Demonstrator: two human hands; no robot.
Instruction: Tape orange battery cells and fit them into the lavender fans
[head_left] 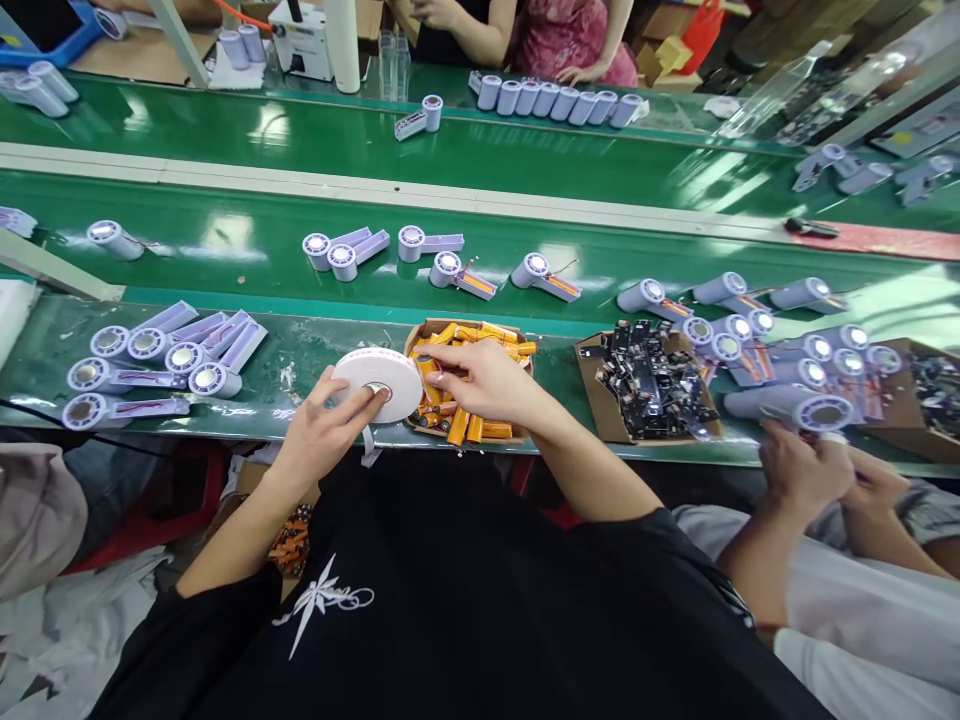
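Note:
My left hand (328,420) grips a roll of white tape (379,372) by its hub, tilted above the bench edge. A short loose end of tape hangs below the roll. My right hand (487,378) is over a cardboard box (411,427) heaped with orange cylindrical batteries (474,428). Its index finger is stretched toward the roll, with another fingertip apart just below it. I see nothing held there, though the remaining fingers are partly hidden.
Lilac fan-like housings (202,362) lie to the left, and others sit on the green conveyor (262,265). Right of the batteries stands a box of black circuit boards (652,385). A co-worker's hands (810,470) hold a housing at the right. More people are across the line.

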